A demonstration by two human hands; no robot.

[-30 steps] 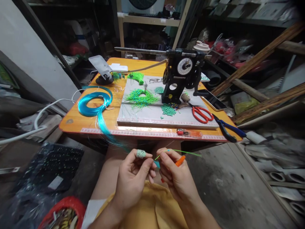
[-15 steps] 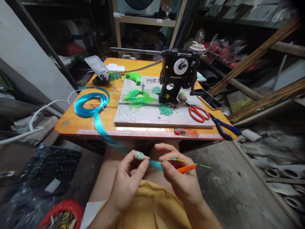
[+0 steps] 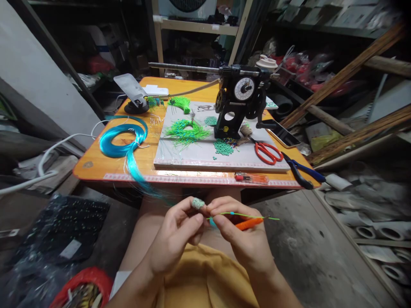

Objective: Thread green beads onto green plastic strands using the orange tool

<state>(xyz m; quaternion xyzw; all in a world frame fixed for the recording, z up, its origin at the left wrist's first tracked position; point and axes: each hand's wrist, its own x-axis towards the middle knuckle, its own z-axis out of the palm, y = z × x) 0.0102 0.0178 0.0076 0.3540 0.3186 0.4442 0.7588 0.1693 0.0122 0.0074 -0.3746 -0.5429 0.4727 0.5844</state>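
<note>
My left hand point(image 3: 180, 229) is closed in a pinch, with a pale green speckled wrap point(image 3: 198, 203) on its index finger. Shiny blue thread point(image 3: 136, 171) runs off the table towards it, and a short bit of blue shows between the hands. Across the fingers of my right hand point(image 3: 242, 231) lies a thin green line point(image 3: 247, 215) with a small blue band on it. An orange tool point(image 3: 248, 223), its working end hidden, is also held in that hand. The fingertips of both hands meet above my lap.
On the table point(image 3: 88, 171) a black hand-crank winder point(image 3: 237, 102) stands on a pale board point(image 3: 189, 160). Around it are green line bundles point(image 3: 186, 132), green beads point(image 3: 224, 147), red-handled scissors point(image 3: 269, 153), pliers point(image 3: 303, 171) and an orange cutter point(image 3: 252, 178). A red-rimmed bin point(image 3: 93, 278) sits lower left.
My hands have come together, the left moving right and slightly up until its fingertips meet the right's. The right fingers have closed in, and less blue thread shows between the hands.
</note>
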